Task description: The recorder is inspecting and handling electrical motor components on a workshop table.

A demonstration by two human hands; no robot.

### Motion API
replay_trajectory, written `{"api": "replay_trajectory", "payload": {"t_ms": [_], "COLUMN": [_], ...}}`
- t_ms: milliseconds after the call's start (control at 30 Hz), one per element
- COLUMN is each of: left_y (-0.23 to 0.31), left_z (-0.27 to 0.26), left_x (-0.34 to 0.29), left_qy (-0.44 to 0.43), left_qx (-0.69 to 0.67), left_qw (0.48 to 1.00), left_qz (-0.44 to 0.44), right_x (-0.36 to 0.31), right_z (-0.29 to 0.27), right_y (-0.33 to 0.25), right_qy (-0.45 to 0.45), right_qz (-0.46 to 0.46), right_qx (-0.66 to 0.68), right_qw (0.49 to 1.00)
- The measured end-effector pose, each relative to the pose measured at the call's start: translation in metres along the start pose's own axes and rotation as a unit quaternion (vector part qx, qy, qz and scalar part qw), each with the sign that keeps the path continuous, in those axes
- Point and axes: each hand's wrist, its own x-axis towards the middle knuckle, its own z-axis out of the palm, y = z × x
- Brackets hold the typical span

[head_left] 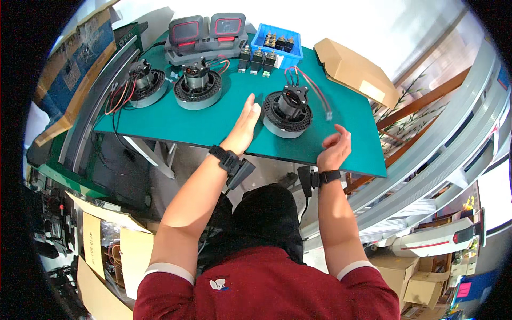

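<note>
A round blower motor (288,113) with a black perforated top and a grey rim stands on the green table mat, between my hands. Red and black wires (316,88) rise from it and arc over to a small connector on its right. My left hand (245,124) is held beside the motor's left side, fingers stretched out and nothing in it. Right of and nearer than the motor, my right hand (335,149) has loosely bent fingers and holds nothing visible. Two similar motors sit farther left, one mid-left (197,88) and one at the far left (146,85).
Behind the motors are a blue bin (298,52) of small black parts with brass-coloured tops, several like parts (256,61) outside it, and a dark twin-bay device (208,34). A cardboard piece (354,69) lies back right. Grey curved rails (405,160) stand right of the table.
</note>
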Motion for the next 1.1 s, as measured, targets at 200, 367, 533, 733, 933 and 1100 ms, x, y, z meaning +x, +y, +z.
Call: {"api": "replay_trajectory", "payload": {"t_ms": [200,367,533,733,933,1100], "left_y": [-0.006,0.002,-0.008,-0.001,0.000,-0.002], "left_z": [0.000,0.002,0.004,0.003,0.013,0.016], "left_x": [-0.019,-0.026,-0.011,-0.027,-0.033,-0.018], "left_qy": [0.035,0.032,0.013,0.143,0.063,0.041], "left_qx": [0.101,0.142,0.261,0.060,0.180,0.391], "left_qw": [0.989,0.982,0.956,0.979,0.969,0.912], "left_qz": [0.102,0.124,0.129,0.135,0.157,0.112], "right_x": [0.032,0.051,0.049,0.049,0.056,0.047], "right_z": [-0.025,-0.030,-0.018,-0.022,-0.023,-0.016], "right_y": [-0.003,0.015,0.021,0.016,0.028,0.015], "right_qy": [0.074,-0.012,-0.104,-0.028,-0.095,-0.070], "right_qz": [-0.066,0.058,0.009,0.049,-0.043,0.021], "right_qx": [-0.032,-0.047,-0.102,-0.127,-0.175,-0.078], "right_qw": [0.995,0.997,0.989,0.990,0.979,0.994]}}
